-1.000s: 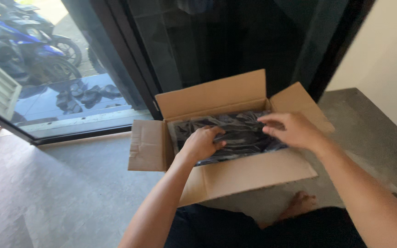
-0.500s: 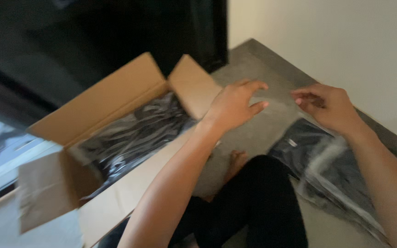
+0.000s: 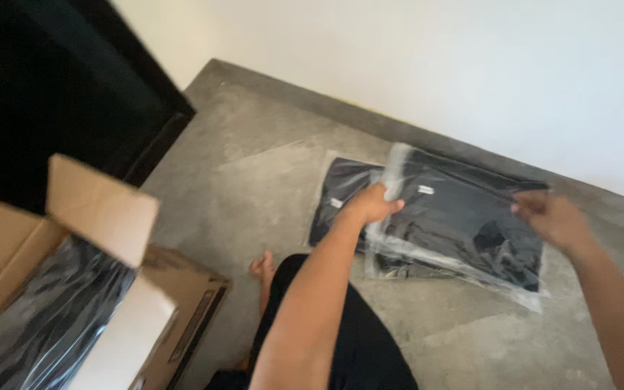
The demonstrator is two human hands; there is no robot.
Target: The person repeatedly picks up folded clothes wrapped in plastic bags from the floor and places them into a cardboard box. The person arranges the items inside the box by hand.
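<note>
— How are you holding it?

— My left hand pinches the near edge of the clear bag with its dark folded garment; my right hand pinches the far edge. I'd keep it flat and square over the bagged garment lying on the floor.

— And the box?

— The cardboard box, flaps open, holds more dark bagged pieces.

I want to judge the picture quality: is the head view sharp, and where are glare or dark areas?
Head view: soft with motion blur, most on the cardboard box and right hand; the left hand is somewhat clearer. Glare streaks the clear bag of dark clothing they hold. The upper left is nearly black, the white wall evenly lit.
</note>
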